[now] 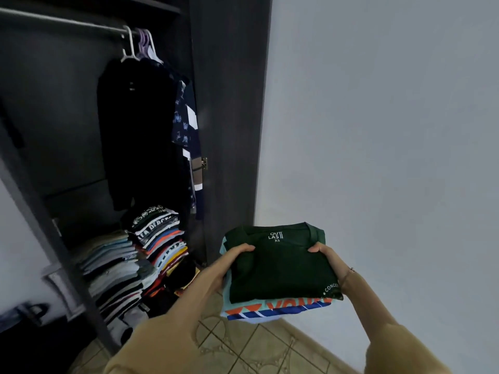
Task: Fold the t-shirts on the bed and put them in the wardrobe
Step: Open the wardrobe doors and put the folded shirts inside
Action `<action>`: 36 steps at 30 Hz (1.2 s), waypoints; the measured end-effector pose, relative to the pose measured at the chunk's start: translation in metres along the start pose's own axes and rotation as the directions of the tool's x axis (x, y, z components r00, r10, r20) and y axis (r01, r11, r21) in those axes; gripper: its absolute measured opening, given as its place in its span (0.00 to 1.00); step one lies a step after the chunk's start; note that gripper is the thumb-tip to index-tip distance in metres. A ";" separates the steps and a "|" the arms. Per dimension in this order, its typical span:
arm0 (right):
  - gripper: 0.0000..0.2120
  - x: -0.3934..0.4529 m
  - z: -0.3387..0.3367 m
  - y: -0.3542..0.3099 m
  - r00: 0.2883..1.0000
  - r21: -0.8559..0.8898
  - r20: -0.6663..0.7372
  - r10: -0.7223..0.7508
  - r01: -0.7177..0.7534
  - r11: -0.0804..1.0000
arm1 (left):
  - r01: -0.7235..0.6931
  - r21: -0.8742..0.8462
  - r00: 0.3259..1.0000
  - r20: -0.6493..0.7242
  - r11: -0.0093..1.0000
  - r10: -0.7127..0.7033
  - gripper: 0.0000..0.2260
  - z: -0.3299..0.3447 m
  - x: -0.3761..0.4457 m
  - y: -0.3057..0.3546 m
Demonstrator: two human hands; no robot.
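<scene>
Grip: left hand (pixel 232 259) and right hand (pixel 328 259) both clamp sides of folded shirt pile (pixel 280 271), thumbs on top, dark green shirt uppermost. Pile held level in air, long axis across body. Wardrobe (pixel 226 103) lies left and ahead, door open; left hand nearer. Stacks (pixel 129 265) fill wardrobe floor; open room above the stacks, under hanging clothes (pixel 140 130). Wall (pixel 391 130) right.

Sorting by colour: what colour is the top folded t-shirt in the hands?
Dark green t-shirt, with small white lettering by the collar; the head view shows it.
</scene>
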State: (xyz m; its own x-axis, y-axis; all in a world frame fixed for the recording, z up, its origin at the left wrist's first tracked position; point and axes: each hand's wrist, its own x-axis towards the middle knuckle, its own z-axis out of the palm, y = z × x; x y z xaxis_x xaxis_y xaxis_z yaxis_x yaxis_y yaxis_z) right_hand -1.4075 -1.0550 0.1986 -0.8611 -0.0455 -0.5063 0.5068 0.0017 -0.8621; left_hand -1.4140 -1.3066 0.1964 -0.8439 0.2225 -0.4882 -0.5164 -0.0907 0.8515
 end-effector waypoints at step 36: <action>0.29 0.422 0.400 -0.155 0.647 -0.283 0.751 0.136 0.129 0.950 | -0.448 -0.425 0.499 -0.849 0.786 -0.174 0.08 -0.327 0.151 0.081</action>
State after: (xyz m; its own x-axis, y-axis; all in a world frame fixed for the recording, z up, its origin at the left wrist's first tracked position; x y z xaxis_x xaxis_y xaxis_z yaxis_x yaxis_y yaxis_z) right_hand -1.8329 -1.4742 0.1272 -0.4581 -0.7791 -0.4280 0.3589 0.2784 -0.8909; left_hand -1.6310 -1.5977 0.1287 -0.4544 -0.6972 -0.5544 -0.0895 -0.5835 0.8071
